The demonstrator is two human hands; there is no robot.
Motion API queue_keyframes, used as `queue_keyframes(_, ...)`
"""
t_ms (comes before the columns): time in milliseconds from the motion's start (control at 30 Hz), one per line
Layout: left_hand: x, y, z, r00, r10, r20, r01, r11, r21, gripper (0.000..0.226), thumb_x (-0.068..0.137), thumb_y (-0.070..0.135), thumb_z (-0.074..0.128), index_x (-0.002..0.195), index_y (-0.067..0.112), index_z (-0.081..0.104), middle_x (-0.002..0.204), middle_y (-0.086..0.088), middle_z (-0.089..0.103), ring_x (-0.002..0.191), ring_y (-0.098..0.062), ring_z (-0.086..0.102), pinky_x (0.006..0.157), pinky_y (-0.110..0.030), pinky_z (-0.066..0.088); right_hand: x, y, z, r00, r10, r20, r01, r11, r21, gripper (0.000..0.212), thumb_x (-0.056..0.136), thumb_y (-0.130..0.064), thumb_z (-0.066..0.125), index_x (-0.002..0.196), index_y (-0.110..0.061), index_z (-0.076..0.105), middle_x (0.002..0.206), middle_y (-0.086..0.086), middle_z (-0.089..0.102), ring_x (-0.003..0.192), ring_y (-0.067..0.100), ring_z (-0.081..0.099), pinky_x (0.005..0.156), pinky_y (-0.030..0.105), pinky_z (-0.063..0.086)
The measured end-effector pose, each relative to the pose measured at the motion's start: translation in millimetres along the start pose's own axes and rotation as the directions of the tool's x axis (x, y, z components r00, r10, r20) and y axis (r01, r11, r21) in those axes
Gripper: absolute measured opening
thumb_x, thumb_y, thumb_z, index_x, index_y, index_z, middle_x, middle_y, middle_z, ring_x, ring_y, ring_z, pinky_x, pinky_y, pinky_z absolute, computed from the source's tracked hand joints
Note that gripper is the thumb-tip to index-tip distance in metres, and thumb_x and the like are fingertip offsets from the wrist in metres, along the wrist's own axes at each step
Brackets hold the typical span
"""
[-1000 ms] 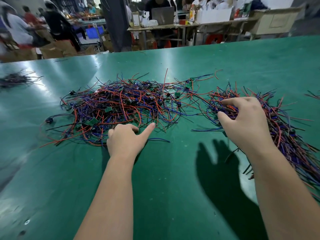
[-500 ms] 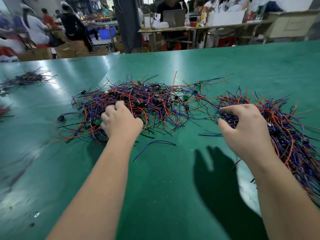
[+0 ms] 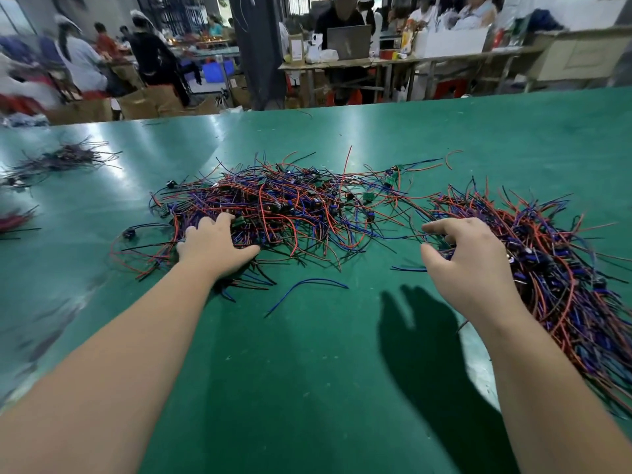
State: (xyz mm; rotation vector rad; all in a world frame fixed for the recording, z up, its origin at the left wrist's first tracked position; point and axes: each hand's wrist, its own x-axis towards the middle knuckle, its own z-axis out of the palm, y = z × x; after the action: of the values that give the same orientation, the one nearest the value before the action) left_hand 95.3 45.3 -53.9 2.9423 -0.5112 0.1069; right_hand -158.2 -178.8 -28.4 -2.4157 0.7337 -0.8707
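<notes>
A busy workshop is stretching out behind, with workers point(image 3: 78, 63) standing at far benches and a laptop point(image 3: 349, 41) sitting open on a cluttered table. A wide green counter point(image 3: 307, 371) is filling the foreground and carrying two tangles of red, blue and black wire. The central heap point(image 3: 290, 206) is sprawling across the middle of the counter, and the right heap point(image 3: 554, 268) is trailing from just beside it toward the near right edge. A person is reaching in with both bare arms. The left hand point(image 3: 215, 248) is lying palm down on the near left part of the central heap, its grip spread wide and its fingers pressing flat on the strands. The right hand point(image 3: 468, 265) is poised at the inner edge of the right heap, its grip curled with forefinger and thumb parted; strands are running between them, but whether they are being pinched cannot be told. A smaller bundle point(image 3: 65, 159) is lying well apart at the far left. One loose blue wire point(image 3: 307, 285) is curving on bare counter between the hands, near the central heap. A small green circuit board point(image 3: 367, 196) is showing among the far strands
</notes>
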Motion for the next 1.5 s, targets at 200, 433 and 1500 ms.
queue_keyframes(200,-8,11,-3,0.999,0.043,-0.033,-0.040,0.996,0.085,0.025,0.089,0.022,0.058,0.107,0.005,0.056,0.109,-0.019,0.053,0.097,-0.040,0.053,0.079,-0.044,0.047,0,2,3,1.000,0.013,-0.013,-0.013,1.000,0.010,0.024,0.085,-0.014,0.062,0.109,-0.015,0.067,0.100,-0.001,0.052,0.090,0.010,0.045,0.084,0.018,0.031)
queue_keyframes(433,-31,26,-7,0.994,0.111,-0.011,-0.102,0.947,0.306,0.025,0.084,0.000,0.060,0.068,0.006,0.041,0.070,-0.008,0.049,0.070,-0.031,0.051,0.060,-0.038,0.042,1,4,6,0.998,0.055,0.014,-0.055,0.998,0.016,0.021,0.086,-0.015,0.062,0.106,-0.015,0.068,0.099,0.000,0.053,0.089,0.013,0.048,0.081,0.020,0.032)
queue_keyframes(1500,-120,131,-74,0.662,0.109,-0.741,-0.719,0.372,-0.587,0.012,0.091,0.022,0.062,0.080,0.018,0.066,0.070,0.015,0.062,0.062,0.000,0.057,0.057,-0.010,0.042,-4,-30,-16,0.896,-0.175,0.408,-0.424,-0.067,0.903,0.049,0.069,-0.004,0.058,0.118,-0.011,0.057,0.107,0.008,0.069,0.071,0.012,0.066,0.058,0.015,0.050)
